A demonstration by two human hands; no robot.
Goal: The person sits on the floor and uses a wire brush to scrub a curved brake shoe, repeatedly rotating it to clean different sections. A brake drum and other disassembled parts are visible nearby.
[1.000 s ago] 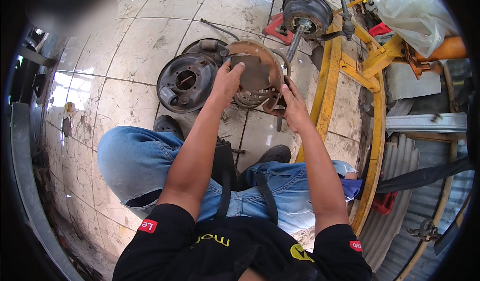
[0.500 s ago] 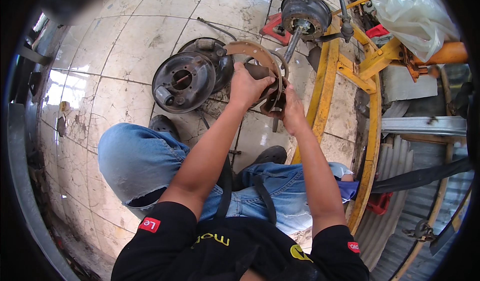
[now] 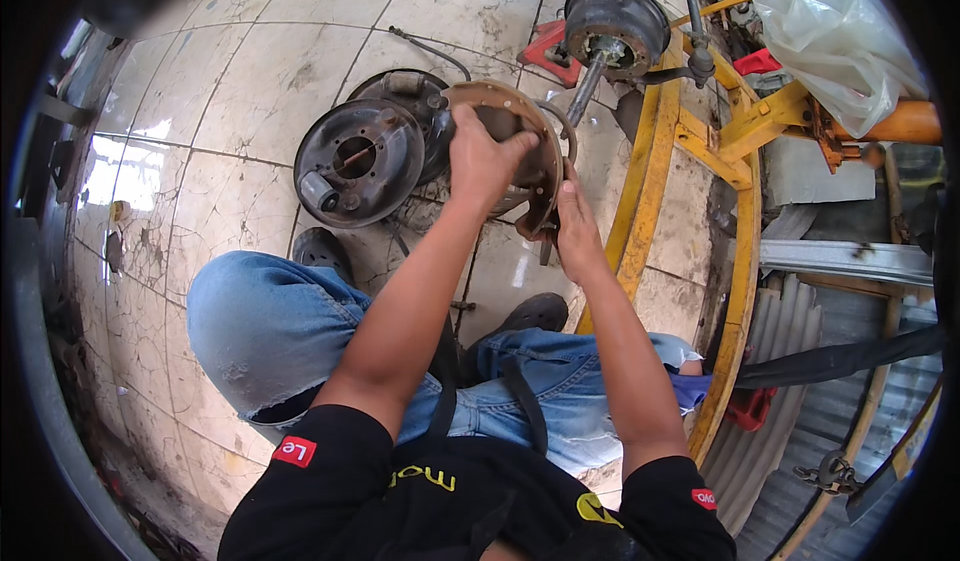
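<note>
A brown, rusty brake shoe (image 3: pixel 548 161), curved and with rivet holes along its band, is held up between my hands above the tiled floor. My left hand (image 3: pixel 484 156) grips its left part, with the thumb stretched across toward the middle; the other fingertips are partly hidden. Along the lower right side of the shoe, my right hand (image 3: pixel 580 226) holds on, its fingers mostly hidden behind the edge. Another curved piece (image 3: pixel 568 131) shows behind it. To the left lie two dark round brake backing plates, the front one (image 3: pixel 402 176) overlapping the rear one (image 3: pixel 437 121).
An axle hub with a drum (image 3: pixel 625 36) and a protruding shaft stands at the far right, by a red stand (image 3: pixel 548 51). A yellow metal frame (image 3: pixel 640 201) runs along the right. Clear plastic sheeting (image 3: pixel 825 41) hangs beyond it. A hose (image 3: pixel 425 46) lies behind the plates.
The brake shoe has turned so more of its broad face shows. My left hand has shifted slightly left and up along it, and my right hand has slid down its edge.
</note>
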